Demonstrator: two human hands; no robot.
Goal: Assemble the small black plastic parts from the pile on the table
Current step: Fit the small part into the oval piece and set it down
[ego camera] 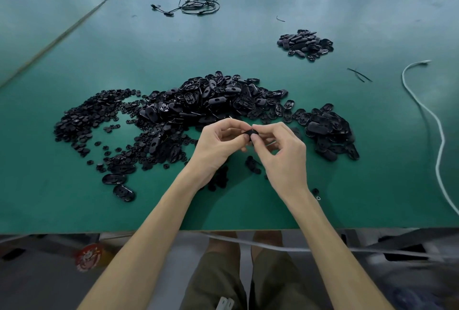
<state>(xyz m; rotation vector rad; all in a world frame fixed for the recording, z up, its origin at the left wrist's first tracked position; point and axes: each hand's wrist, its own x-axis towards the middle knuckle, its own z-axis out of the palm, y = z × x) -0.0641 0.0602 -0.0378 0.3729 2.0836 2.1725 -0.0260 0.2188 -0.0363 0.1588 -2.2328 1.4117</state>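
Note:
A big pile of black oval shells (213, 101) spreads across the middle of the green table (149, 49). Small round black pieces (82, 121) lie scattered at its left. Above the table, in front of the pile, my left hand (218, 145) and my right hand (280, 153) meet at the fingertips. Both pinch one small black plastic part (251, 134) between thumbs and forefingers; most of it is hidden by the fingers. A few loose black parts (252, 164) lie under my hands.
A smaller heap of black oval parts (306, 44) sits at the back right. A black cord tangle (196, 6) lies at the far edge, a white cable (432, 121) runs down the right side, and thin black strips (359, 75) lie beside it. Cardboard boxes and red stools stand beyond the table.

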